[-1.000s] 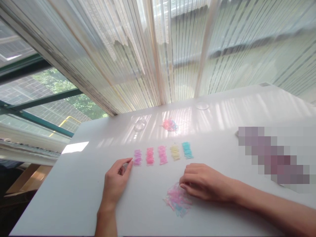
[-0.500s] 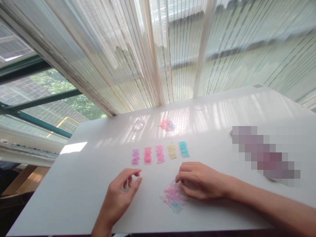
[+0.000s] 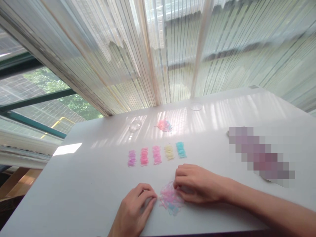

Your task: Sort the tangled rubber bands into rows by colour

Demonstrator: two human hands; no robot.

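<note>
A loose pile of small thin rubber bands (image 3: 171, 199), mostly pink and purple with some blue, lies on the white table between my hands. At its left edge is my left hand (image 3: 137, 207), thumb and fingertips pinched together; whatever is between them is too small to make out. My right hand (image 3: 195, 184) rests at the pile's right side with fingers curled in, and its fingertips partly cover the bands. Beyond the hands lies a row of bands in colour groups: purple (image 3: 132, 158), red-pink (image 3: 144, 156), pink (image 3: 156, 155), yellow (image 3: 169, 152) and teal (image 3: 181, 150).
Farther back on the table (image 3: 74, 184) lie another mixed pile of bands (image 3: 164, 125), a clear round container (image 3: 135, 125) and a clear ring-shaped piece (image 3: 196, 106). A blurred-out flat object (image 3: 261, 156) lies at the right. Striped curtains (image 3: 172, 49) hang behind the table.
My left hand has moved right to the pile's edge, and its thumb and fingers have closed from apart to a pinch. My right hand has stayed by the pile. The view has shifted slightly.
</note>
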